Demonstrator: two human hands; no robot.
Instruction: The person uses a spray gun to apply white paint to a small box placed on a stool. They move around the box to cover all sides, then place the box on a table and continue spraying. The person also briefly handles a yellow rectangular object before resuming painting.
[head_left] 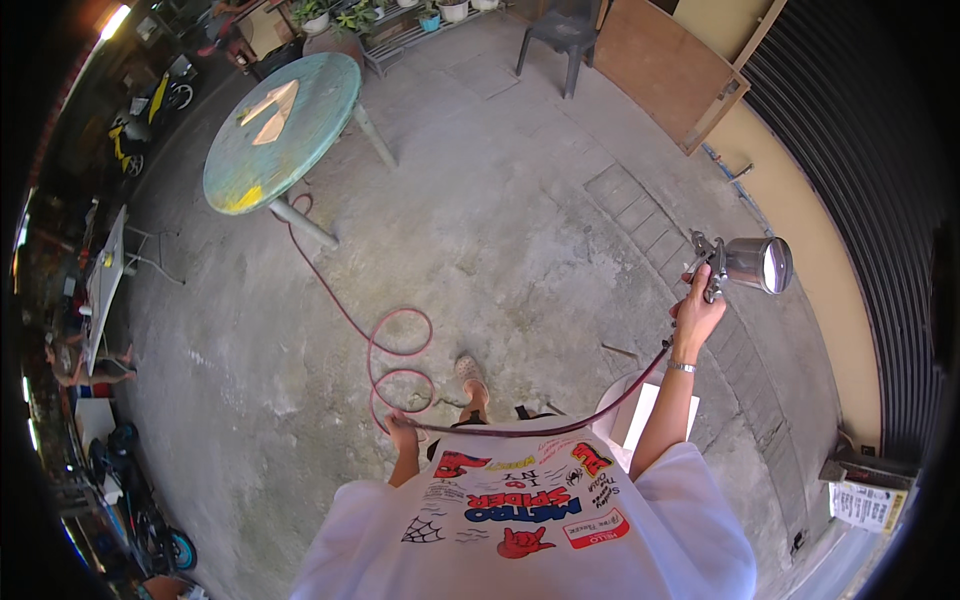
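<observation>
Out to the right, my right hand (pixel 697 308) is wrapped round the grip of a metal spray gun (pixel 708 262), held up above the floor. A shiny silver paint cup (pixel 757 264) is fixed to the gun and points to the right. From the gun's handle a dark red air hose (pixel 540 432) runs across the front of my shirt to my left hand (pixel 402 432). My left hand is low by my left side, closed on the hose. Past it, the hose lies in loops on the concrete and leads to the round green table.
The round green table (pixel 310 130) with wooden pieces (pixel 275 110) on it stands far left. A dark plastic chair (pixel 563 42) and a plywood board (pixel 665 65) are at the back. A black roller shutter (pixel 850 150) lines the right. Another person (pixel 75 360) is at the far left.
</observation>
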